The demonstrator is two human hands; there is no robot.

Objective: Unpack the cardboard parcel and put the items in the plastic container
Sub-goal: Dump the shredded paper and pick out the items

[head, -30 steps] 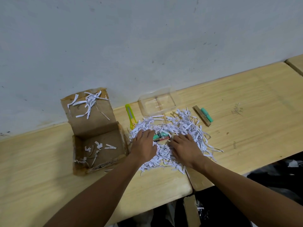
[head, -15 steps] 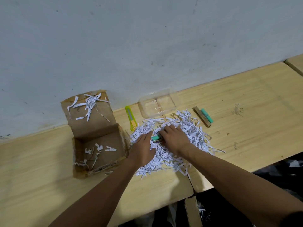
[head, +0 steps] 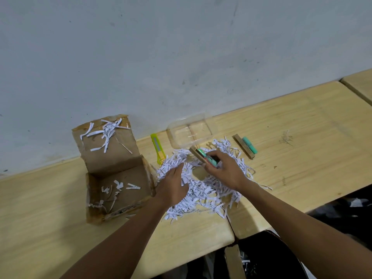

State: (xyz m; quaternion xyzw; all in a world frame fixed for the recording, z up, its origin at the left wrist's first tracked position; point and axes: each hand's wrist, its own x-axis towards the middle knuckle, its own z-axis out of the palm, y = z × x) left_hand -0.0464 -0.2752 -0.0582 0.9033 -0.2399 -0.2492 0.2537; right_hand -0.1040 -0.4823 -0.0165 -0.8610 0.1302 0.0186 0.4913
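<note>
Right hand (head: 225, 172) pinches small tan cardboard-backed pack with green cylinders (head: 204, 158), lifted above heap of white shredded paper strips (head: 207, 190). Left hand (head: 173, 185) flat, fingers loosely spread, palm down on shreds, holding nothing. Clear rectangular plastic container (head: 190, 130) just beyond right-hand fingertips, nothing inside. Second identical green pack (head: 245, 146) lies on wooden table (head: 312, 137), right of right hand. Open brown cardboard parcel (head: 116, 172) left of left hand, few shreds inside. Yellow utility knife (head: 158, 148) beyond left hand.
</note>
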